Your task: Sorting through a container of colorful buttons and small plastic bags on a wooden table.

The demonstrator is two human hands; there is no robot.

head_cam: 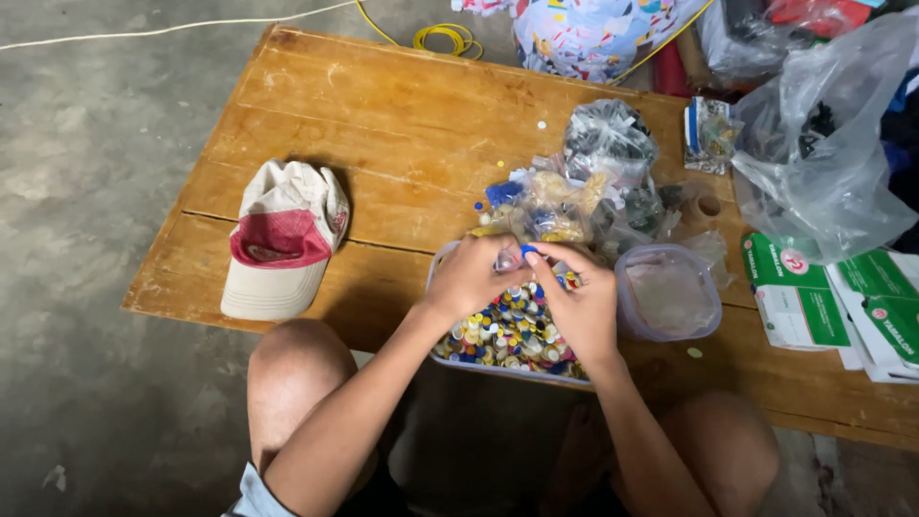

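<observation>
a cap point(283, 239), cream with a red inside, lies crown down on the wooden table point(383, 105), well to the left of the tray point(507, 369). the tray sits at the table's near edge, full of small round caps point(507, 330) in blue, yellow and white. the left hand point(471, 276) hovers over the tray's left half, fingers curled in a pinch around a small clear piece point(507, 258). the right hand point(579, 302) is over the tray's right half, thumb and forefinger pinched on a small blue bit point(528, 250) that meets the clear piece; both hands hide much of the tray's far rim. just behind the tray stands a heap of clear bags point(584, 196) with mixed small parts. touching the tray's right side is a clear tub point(667, 292), seemingly empty. farther right of the tray lie green and white boxes point(833, 302), with a big grey plastic bag point(823, 144) above them.
</observation>
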